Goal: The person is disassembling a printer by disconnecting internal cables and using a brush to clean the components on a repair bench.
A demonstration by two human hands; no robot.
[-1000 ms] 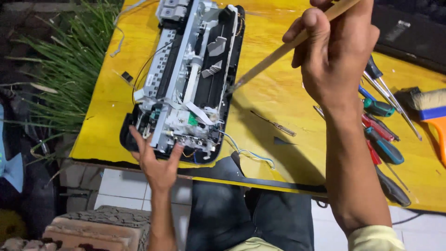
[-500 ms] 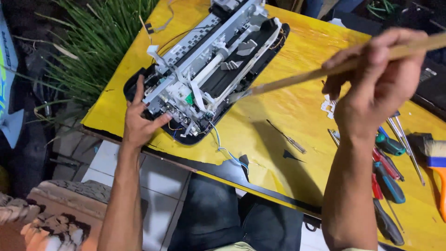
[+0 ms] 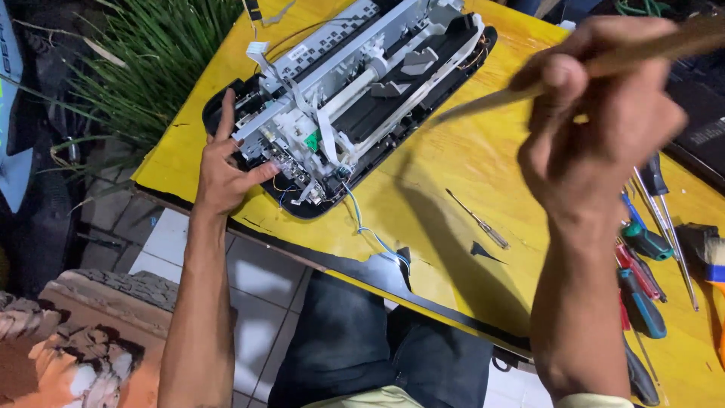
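Observation:
An opened printer chassis [image 3: 362, 98] with white and grey inner parts lies on a yellow table [image 3: 453, 174]. My left hand [image 3: 226, 170] rests flat against its near left corner, fingers spread, steadying it. My right hand [image 3: 596, 121] is raised above the table and grips a long wooden-handled brush [image 3: 642, 49], blurred by motion, its tip pointing toward the printer's right side. Thin blue and white wires [image 3: 370, 227] trail from the printer toward the table's front edge.
A small screwdriver [image 3: 477, 219] lies loose mid-table. Several screwdrivers with red, blue and green handles [image 3: 642, 279] and a paintbrush [image 3: 706, 249] lie at the right. Green grass-like plants [image 3: 143, 68] stand left of the table. Tiled floor and bricks [image 3: 98, 332] lie below.
The view has shifted so the printer sits nearer the centre. My left hand stayed on the printer's corner. My right hand with the brush lifted and swung closer to the camera.

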